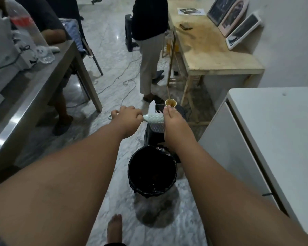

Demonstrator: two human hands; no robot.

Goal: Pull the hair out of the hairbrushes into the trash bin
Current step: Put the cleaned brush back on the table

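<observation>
Brush handle clamped in left hand; right hand covers its head, grip hidden; bin below both.

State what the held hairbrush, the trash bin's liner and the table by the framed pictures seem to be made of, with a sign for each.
Hairbrush: likely white plastic, smooth with a moulded dot pattern. Liner: thin black plastic film, glossy and crinkled over the rim. Table: probably bare plywood, pale, matt and stained, on timber legs.
</observation>
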